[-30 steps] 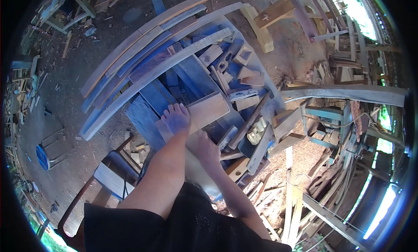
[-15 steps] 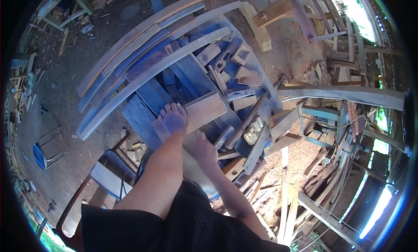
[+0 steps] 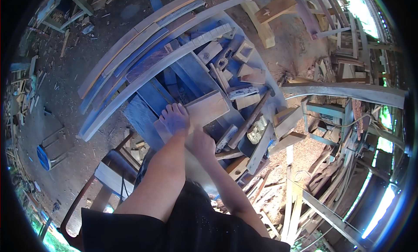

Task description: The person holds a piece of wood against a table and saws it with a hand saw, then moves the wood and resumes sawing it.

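Note:
A wooden board [image 3: 207, 108] lies across the near part of the cluttered workbench, tilted up to the right. My left hand [image 3: 175, 118] rests on its left part, fingers bent over the wood and pressed side by side. Close to its right, my right hand [image 3: 203, 143] is closed at the board's near edge; whatever it holds is too hidden and blurred to make out. Beyond the board, a long curved wooden piece [image 3: 148, 69] spans the bench.
Small wood blocks [image 3: 244, 52] and a hammer [image 3: 250, 119] lie right of the board. More curved planks [image 3: 130, 43] are stacked at the far left. A blue stool [image 3: 43, 157] stands on the floor left. Scrap wood [image 3: 322, 186] is piled at right.
My right hand has moved slightly up and left, nearer my left hand and the board. The left hand stays on the board. The view has shifted slightly.

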A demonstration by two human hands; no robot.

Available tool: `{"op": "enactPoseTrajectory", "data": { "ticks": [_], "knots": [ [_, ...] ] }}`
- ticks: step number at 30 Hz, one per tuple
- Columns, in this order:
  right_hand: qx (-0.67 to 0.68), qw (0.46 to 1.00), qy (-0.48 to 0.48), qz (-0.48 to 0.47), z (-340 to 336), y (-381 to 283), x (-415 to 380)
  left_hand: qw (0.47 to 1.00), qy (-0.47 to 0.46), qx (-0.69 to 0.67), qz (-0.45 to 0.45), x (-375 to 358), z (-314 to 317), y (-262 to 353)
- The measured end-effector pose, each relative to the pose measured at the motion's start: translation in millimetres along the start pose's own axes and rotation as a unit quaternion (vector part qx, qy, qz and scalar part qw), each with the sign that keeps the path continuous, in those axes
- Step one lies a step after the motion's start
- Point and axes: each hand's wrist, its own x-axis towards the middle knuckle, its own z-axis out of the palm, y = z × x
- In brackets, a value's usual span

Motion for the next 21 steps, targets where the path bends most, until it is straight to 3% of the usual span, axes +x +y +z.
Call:
{"op": "enactPoseTrajectory", "data": {
  "ticks": [4, 9, 15, 18, 21],
  "knots": [
    [0.005, 0.999, 0.027, -0.024, 6.6, 1.6, 7.7, 1.0, 0.006, -0.002, 0.004, 1.5, -0.8, 0.9],
    [-0.018, 0.997, -0.04, 0.059, -6.7, 8.1, -32.5, 1.0, -0.006, -0.005, -0.003, 1.9, -2.2, 3.2],
    [0.031, 1.0, 0.002, 0.006, 8.7, -6.7, 21.6, 1.0, 0.013, -0.001, 0.004, 2.5, 1.6, -1.1],
    [0.014, 1.0, 0.006, -0.015, -0.1, 5.9, -0.8, 1.0, 0.007, -0.006, 0.009, -0.3, 2.6, 0.8],
    [-0.02, 0.996, -0.059, 0.064, -9.0, 6.0, -33.3, 1.0, -0.001, -0.002, 0.003, 1.9, 1.4, 1.2]
  ]
}}
